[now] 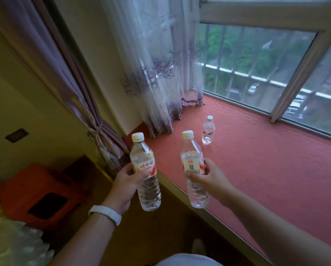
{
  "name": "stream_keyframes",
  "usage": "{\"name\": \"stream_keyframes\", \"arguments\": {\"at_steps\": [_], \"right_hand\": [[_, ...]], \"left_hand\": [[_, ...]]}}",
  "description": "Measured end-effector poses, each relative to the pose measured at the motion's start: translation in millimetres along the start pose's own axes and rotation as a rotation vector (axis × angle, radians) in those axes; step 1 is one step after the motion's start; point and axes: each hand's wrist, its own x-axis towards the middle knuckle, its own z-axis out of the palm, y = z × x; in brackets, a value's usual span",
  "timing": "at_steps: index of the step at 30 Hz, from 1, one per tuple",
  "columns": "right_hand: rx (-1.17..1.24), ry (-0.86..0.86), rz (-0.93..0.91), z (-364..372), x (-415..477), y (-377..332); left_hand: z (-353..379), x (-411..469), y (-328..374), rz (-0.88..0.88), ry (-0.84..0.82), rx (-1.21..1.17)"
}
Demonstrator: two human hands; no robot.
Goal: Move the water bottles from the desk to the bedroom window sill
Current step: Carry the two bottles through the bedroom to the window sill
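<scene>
Nearest, the left hand grips one water bottle round its labelled waist; the right hand pinches a second bottle at its label; both are upright, capped, seemingly full of clear water, held by the sill's front edge; thin plastic, probably weighty and squashable, so mid-body holds suit; farther off, a smaller bottle stands on the red window sill, its fill unclear.

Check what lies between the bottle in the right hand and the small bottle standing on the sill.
Head view: only bare red sill lies between the bottle in the right hand and the small bottle.
</scene>
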Motion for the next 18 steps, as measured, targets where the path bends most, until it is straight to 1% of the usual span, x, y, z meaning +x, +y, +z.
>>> {"name": "stream_keyframes", "arguments": {"at_steps": [5,9,13,18], "right_hand": [[0.013,0.089,-0.017,-5.1,42.6,-20.7],[0.018,0.197,0.006,-8.0,78.1,-21.8],[0.024,0.340,0.043,-5.9,109.4,-23.1],[0.118,0.576,0.078,0.5,135.0,-30.8]], "left_hand": [[10.1,67.6,20.2,0.009,-0.077,0.018],[18.3,131.5,23.3,-0.012,-0.175,0.037],[28.5,194.1,25.5,-0.047,-0.332,0.047],[43.7,260.8,32.7,-0.071,-0.457,0.109]]}}
